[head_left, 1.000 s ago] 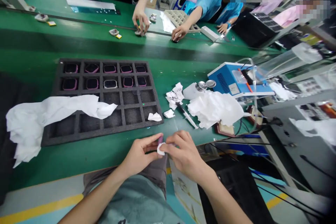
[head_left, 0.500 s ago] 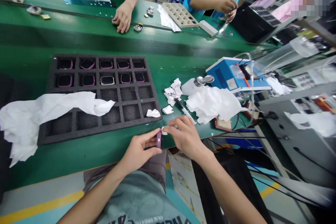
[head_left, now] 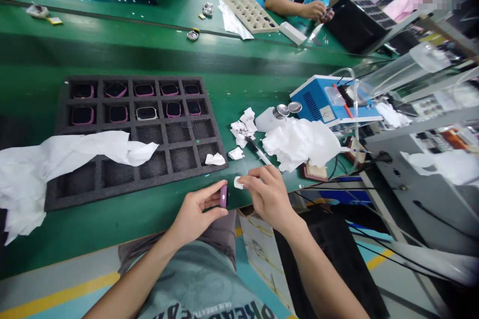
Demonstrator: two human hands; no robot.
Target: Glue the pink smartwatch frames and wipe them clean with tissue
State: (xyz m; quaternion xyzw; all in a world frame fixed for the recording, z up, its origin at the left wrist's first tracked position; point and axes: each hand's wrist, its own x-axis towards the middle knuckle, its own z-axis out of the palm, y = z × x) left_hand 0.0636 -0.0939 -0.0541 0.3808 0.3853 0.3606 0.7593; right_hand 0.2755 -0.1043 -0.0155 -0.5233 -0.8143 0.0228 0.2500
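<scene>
Between the thumb and fingers of my left hand [head_left: 198,211] a purple watch case [head_left: 223,196] is held on edge, its screen side turned to the right. My right hand [head_left: 267,194] pinches a small folded white wipe [head_left: 238,182], a short gap to the right of the case. Beyond both hands lies a black foam tray [head_left: 149,181], whose two far rows hold several watch cases, mostly purple, and one silver case [head_left: 146,113]. A crumpled white wipe [head_left: 215,159] rests in its near right corner.
A long white cloth [head_left: 86,147] drapes over the tray's left side. To the right are a pump bottle [head_left: 266,119], a crumpled white cloth [head_left: 303,144], a dark brush-like tool [head_left: 258,151] and a blue machine [head_left: 318,102]. Two people work across the bench.
My right hand has drawn the wipe away from the watch case to the right. The co-worker's hand at the far left has lifted off the bench. The view has shifted slightly.
</scene>
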